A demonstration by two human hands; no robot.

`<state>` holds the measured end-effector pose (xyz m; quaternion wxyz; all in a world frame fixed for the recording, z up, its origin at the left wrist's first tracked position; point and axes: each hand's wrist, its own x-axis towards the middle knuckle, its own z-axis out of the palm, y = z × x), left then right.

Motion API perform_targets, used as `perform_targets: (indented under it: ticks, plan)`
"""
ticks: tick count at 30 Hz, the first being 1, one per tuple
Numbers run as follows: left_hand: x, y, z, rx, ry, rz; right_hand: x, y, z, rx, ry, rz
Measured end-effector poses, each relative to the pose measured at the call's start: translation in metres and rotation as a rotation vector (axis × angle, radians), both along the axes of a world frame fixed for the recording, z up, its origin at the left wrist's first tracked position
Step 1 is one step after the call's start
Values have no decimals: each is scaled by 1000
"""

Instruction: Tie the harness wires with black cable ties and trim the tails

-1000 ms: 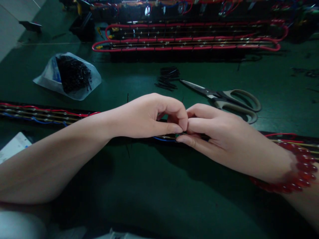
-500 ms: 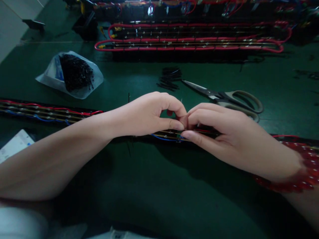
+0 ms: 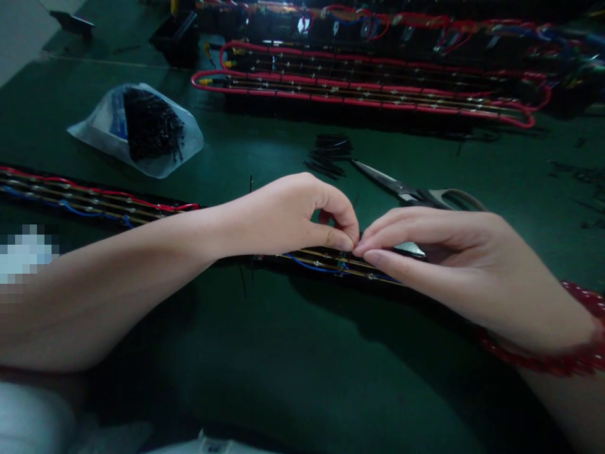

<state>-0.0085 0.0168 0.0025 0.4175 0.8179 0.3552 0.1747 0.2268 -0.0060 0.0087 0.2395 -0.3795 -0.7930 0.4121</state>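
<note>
A long black strip with red, blue and yellow wires (image 3: 94, 203) runs across the green table from left to right, passing under both hands. My left hand (image 3: 288, 217) is curled with thumb and forefinger pinched together just above the strip. My right hand (image 3: 439, 252), with a red bead bracelet (image 3: 567, 359) at the wrist, pinches with its fingertips against the left hand's fingertips. What the fingertips hold is too small to make out.
Grey-handled scissors (image 3: 416, 194) lie just behind my right hand. A small pile of black pieces (image 3: 331, 154) sits beyond them. A clear bag of black pieces (image 3: 142, 129) lies at the back left. More wired strips with red cable (image 3: 368, 82) line the table's far side.
The hands have stayed pinched together over the strip while the view shifted slightly; the right hand's fingers have lifted a little off the strip.
</note>
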Motion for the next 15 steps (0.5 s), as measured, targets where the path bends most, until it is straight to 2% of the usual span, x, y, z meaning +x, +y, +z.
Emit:
perform_targets:
  ticks: [15]
  plan:
    - [0, 1, -1, -24, -33, -14, 2, 1, 0, 5, -14, 32]
